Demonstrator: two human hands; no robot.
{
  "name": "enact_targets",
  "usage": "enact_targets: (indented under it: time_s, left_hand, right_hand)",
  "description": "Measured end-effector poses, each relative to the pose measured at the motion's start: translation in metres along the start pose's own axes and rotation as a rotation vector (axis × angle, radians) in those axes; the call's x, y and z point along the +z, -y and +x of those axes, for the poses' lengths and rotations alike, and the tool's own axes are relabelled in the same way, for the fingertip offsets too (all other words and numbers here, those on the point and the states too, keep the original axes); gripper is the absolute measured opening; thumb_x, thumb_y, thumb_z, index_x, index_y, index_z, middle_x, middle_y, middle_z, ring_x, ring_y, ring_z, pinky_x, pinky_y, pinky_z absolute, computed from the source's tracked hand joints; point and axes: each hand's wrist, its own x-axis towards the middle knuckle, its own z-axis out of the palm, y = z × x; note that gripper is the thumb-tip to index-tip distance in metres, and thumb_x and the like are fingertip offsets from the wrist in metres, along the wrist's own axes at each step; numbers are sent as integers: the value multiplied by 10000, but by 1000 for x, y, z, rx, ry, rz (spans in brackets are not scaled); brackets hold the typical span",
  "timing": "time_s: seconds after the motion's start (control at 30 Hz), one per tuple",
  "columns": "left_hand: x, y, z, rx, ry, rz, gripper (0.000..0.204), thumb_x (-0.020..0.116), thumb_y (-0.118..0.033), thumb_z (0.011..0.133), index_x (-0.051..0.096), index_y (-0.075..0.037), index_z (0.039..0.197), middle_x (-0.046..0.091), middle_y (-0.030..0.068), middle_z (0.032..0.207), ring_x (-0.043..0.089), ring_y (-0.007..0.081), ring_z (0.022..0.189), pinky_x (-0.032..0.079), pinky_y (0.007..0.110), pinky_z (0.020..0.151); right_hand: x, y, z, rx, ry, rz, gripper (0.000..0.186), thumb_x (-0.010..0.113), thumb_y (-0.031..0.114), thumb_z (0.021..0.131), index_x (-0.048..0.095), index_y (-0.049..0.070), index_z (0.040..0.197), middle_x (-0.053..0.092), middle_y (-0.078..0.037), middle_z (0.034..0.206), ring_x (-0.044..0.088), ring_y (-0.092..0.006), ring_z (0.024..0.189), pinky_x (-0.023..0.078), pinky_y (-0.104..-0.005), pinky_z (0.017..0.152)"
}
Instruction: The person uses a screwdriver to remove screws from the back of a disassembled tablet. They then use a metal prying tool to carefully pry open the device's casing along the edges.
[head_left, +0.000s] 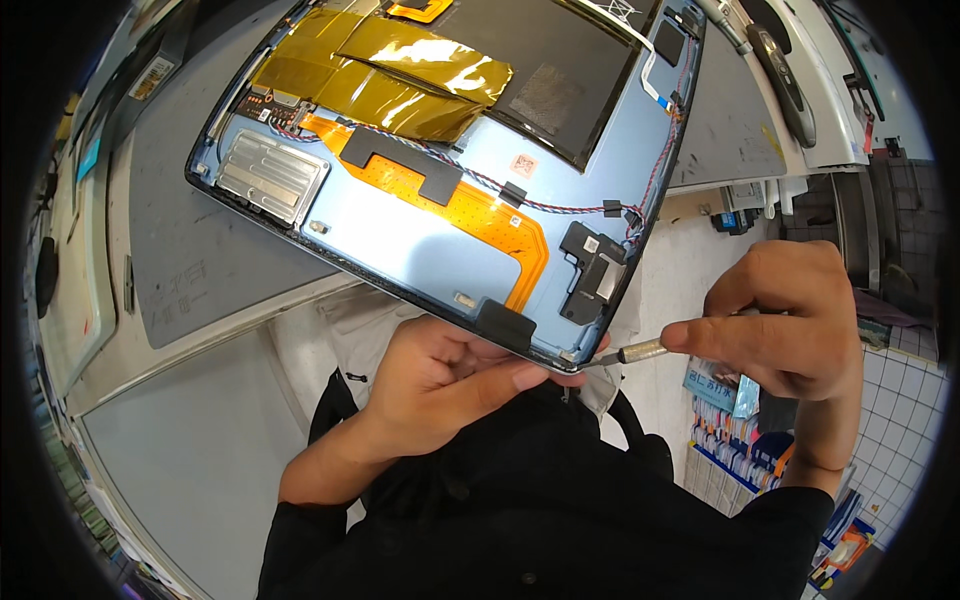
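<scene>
An opened tablet (420, 260) with its inner parts bared is tilted over the near edge of the workbench. My left hand (430, 385) grips its near edge close to the lower right corner, thumb on top and fingers underneath. Held in a pinch by my right hand (785, 320) is a slim metal-handled tool (640, 351) with a thin, dark blade-like end. That end meets the tablet's frame at the same corner; whether it sits in a gap cannot be made out. An orange flex cable (440, 200), gold tape (380, 80) and a black speaker module (594, 275) show inside the tablet.
A grey mat (220, 260) covers the bench below the tablet. On the far right lie a dark-handled tool (782, 85) and a white board (825, 60). Packets and colourful boxes (735, 440) stand low on the right, beside a tiled surface (905, 400).
</scene>
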Motion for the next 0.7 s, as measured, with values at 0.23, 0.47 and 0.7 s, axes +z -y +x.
enact_targets:
  time_s: [0.23, 0.47, 0.7]
  left_hand:
    - [4, -2, 4, -36, -32, 0, 232, 518, -12, 789, 479, 108, 983, 519, 258, 1024, 511, 391, 981, 488, 438, 763]
    - [0, 1, 5, 3, 53, -2, 249, 464, 17, 827, 470, 69, 1071, 518, 195, 1091, 530, 219, 980, 419, 319, 858]
    - [7, 4, 18, 38, 81, 78, 253, 449, 28, 828, 465, 74, 1077, 504, 208, 1104, 515, 232, 1003, 415, 329, 863]
  right_hand:
    - [1, 11, -7, 142, 14, 34, 176, 672, 128, 632, 665, 114, 807, 475, 5, 529, 443, -56, 403, 308, -182, 333]
    - [7, 36, -16, 336, 15, 22, 288, 638, 67, 642, 644, 88, 929, 474, 3, 578, 449, -65, 426, 332, -200, 333]
    - [5, 40, -29, 365, -2, 9, 313, 638, 60, 646, 628, 61, 959, 476, -20, 598, 467, -85, 443, 364, -200, 348]
